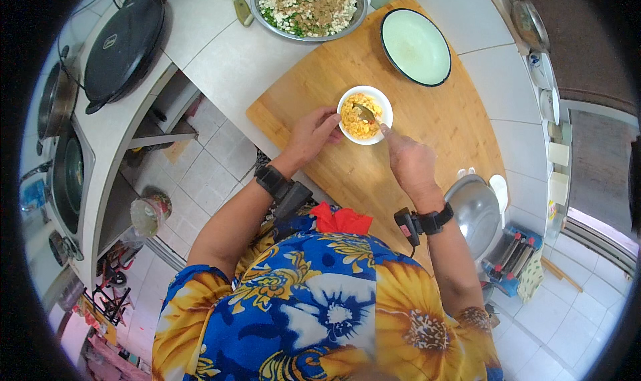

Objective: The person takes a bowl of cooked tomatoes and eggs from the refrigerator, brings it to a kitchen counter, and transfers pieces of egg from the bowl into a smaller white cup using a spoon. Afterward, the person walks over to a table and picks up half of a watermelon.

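A small white bowl [379, 137] of chopped yellow food, which looks like scrambled egg, stands on a wooden board [320, 88]. My left hand [314, 135] grips the bowl's left rim, the thumb near the edge. My right hand [411, 163] holds a metal spoon [364, 113] from the bowl's lower right, with the spoon's head in the egg. The handle is mostly hidden by my fingers. Beyond the bowl, to the upper right, an empty pale green enamel dish [415, 45] with a dark rim rests on the board.
A metal basin [256, 11] of chopped greens and white cubes stands at the back, beside a green-handled tool [242, 9]. A black electric griddle [125, 45] is on the left counter. At the right are an overturned steel bowl [470, 213] and a white spoon [499, 193].
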### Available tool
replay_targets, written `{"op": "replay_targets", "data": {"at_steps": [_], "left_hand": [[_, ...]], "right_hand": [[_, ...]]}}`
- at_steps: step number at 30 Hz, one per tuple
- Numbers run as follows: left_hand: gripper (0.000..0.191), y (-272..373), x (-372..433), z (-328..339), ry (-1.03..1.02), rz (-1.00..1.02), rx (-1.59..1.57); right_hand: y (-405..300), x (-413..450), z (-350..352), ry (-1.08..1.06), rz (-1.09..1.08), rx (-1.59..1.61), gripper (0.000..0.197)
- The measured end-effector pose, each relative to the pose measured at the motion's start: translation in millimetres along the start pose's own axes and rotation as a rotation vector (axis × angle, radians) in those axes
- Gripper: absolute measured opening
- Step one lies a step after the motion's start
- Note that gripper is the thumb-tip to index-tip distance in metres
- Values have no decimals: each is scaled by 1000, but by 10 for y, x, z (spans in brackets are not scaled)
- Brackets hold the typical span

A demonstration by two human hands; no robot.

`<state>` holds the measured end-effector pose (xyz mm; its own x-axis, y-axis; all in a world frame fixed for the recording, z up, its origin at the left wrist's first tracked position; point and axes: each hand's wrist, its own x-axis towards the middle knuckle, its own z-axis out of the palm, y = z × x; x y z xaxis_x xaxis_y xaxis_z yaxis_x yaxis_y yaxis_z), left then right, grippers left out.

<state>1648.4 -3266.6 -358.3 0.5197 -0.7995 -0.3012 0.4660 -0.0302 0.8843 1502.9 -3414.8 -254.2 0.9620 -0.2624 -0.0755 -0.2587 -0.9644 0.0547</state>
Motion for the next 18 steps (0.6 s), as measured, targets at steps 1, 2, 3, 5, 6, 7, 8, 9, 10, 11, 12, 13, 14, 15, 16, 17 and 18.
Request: {"op": "replay_targets", "data": {"at_steps": [1,2,3,5,6,7,8,9,10,11,12,13,14,15,16,17,18], "left_hand": [[41,-12,-2,-8,3,0,0],[41,-24,-6,-16,3,3,-1],[41,-12,-9,-7,-2,2,0],[41,10,-10,20,5,-6,7],[40,19,-11,38,13,-6,12],[40,12,-10,41,10,-7,12],[40,7,-10,39,3,-6,5],[40,4,-9,28,-2,-3,-1],[40,0,-5,21,-3,-3,0],[40,-4,-1,15,-5,-9,13],[40,4,2,9,-2,-13,26],[40,9,2,7,2,-12,26],[40,12,0,7,6,-9,16],[40,7,-7,15,5,-9,7],[40,2,-9,16,6,-11,7],[40,0,-9,16,10,-12,5],[39,0,-1,22,8,-10,3]], "right_hand": [[-5,6,-46,0,-3,1,42],[-14,2,-97,29,12,36,42],[-15,-13,-118,57,33,71,42],[-35,-49,-7,31,24,32,42],[-47,-69,40,10,12,-12,42],[-52,-79,60,9,16,-12,42],[-55,-84,76,-16,19,-22,42],[-57,-80,83,-40,20,-31,43],[-43,-80,62,-40,22,-30,43],[-13,-81,15,-15,10,-21,44],[21,-70,-29,9,-6,-11,45],[55,-72,-76,10,-10,-10,45],[87,-82,-125,19,36,-35,43],[102,-103,-145,25,87,-59,41],[98,-102,-131,23,87,-59,41],[89,-93,-102,11,47,-91,42],[88,-92,-84,1,12,-128,43]]}}
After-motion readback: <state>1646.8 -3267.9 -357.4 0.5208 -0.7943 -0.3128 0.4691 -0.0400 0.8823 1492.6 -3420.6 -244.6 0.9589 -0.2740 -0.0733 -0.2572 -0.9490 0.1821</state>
